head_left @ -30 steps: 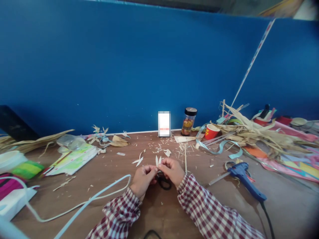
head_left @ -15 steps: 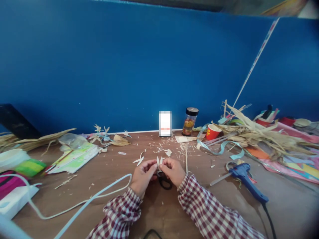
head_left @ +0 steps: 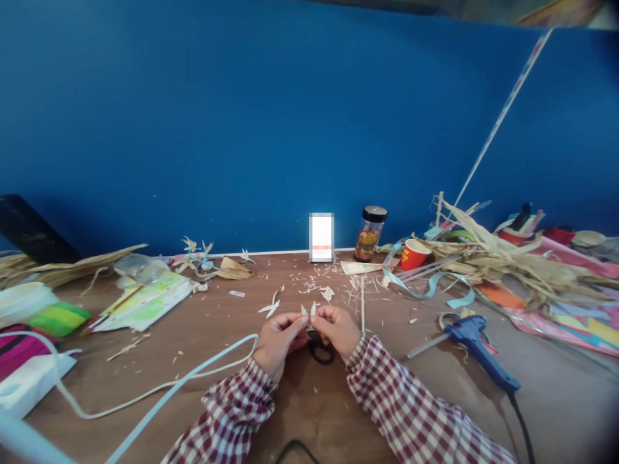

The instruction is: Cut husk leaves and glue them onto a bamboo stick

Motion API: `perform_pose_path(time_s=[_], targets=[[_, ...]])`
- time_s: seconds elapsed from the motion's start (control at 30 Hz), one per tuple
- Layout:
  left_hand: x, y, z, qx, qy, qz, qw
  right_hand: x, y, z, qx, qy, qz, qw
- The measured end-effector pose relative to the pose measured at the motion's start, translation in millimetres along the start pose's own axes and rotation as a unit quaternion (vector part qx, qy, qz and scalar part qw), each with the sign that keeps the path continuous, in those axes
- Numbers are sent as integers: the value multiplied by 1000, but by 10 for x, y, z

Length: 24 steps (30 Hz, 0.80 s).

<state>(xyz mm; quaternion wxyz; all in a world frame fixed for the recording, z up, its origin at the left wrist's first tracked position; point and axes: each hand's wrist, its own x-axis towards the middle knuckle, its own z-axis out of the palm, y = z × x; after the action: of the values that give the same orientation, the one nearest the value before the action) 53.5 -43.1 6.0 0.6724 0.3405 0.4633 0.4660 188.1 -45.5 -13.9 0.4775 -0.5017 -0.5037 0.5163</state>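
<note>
Close together over the middle of the table, both hands pinch small pale pointed pieces that look like cut corn husk. My left hand (head_left: 278,338) is closed, thumb against forefinger, with one husk piece (head_left: 304,310) at its tips. Fingers of my right hand (head_left: 341,332) are closed on a second husk tip (head_left: 313,309). Whether the two tips are joined below the fingers is hidden. Black-handled scissors (head_left: 322,351) show just beneath the hands; whether they are held or lying down I cannot tell. Beyond my left hand lies a cut pale husk shape (head_left: 269,308).
A blue glue gun (head_left: 481,351) lies at right, near dried husks (head_left: 498,261) and a red paper cup (head_left: 414,255). A lidded jar (head_left: 370,233) stands by the wall. Husk scraps (head_left: 314,282) litter the back. A white cable (head_left: 184,380) crosses the left side.
The two pale tips have spread slightly apart between my fingers. My hands stay in nearly the same place, and the view has shifted a little.
</note>
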Motion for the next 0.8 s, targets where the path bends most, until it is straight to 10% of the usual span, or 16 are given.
perform_pose_path(time_s=[0.8], targets=[[60,-24,-36,-1,8,8,1000,-15,-44,9,40,-1,20,999]])
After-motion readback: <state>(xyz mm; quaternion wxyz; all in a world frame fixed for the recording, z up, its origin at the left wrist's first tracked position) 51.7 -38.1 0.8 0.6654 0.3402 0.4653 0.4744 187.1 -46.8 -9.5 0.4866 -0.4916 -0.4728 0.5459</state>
